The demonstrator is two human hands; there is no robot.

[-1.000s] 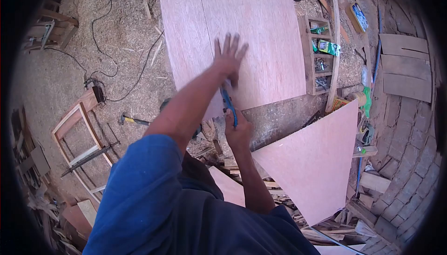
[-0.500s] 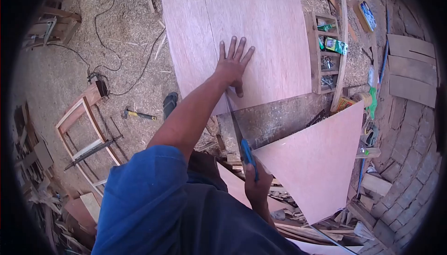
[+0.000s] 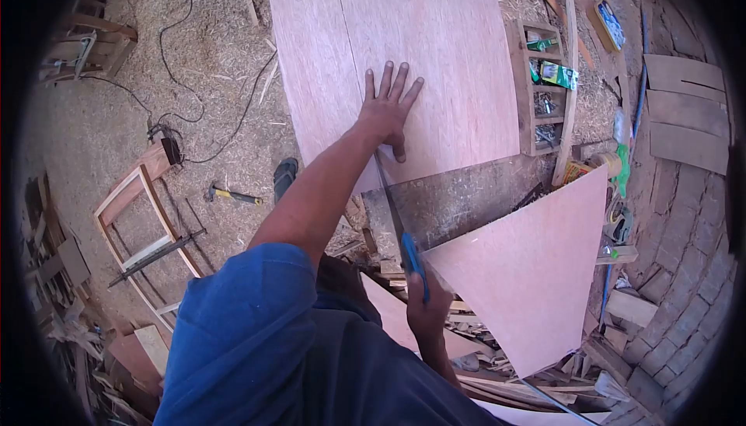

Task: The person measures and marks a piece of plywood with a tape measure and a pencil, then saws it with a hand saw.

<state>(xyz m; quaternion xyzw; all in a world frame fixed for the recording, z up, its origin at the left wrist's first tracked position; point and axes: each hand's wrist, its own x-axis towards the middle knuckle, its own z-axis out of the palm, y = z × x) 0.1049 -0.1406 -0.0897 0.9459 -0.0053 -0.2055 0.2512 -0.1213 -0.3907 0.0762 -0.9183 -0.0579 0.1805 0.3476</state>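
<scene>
Since a second ago, the right hand (image 3: 426, 302) is drawing the blue-handled saw (image 3: 404, 232) back toward lower centre, fist closed on it; the left hand (image 3: 388, 111) is pressing flat, fingers spread, on the plywood sheet (image 3: 435, 37) at upper centre, so sawing is continuing.

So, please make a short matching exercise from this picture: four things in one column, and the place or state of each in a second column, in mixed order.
Things:
1. left hand
2. right hand
3. hammer
4. wooden frame

Places or states:
a. lies on the sawdust, yellow handle
b. pressed flat on the plywood sheet
c. lies on the ground at the left
d. grips the saw by its blue handle

Pairs: 1-b, 2-d, 3-a, 4-c
</scene>
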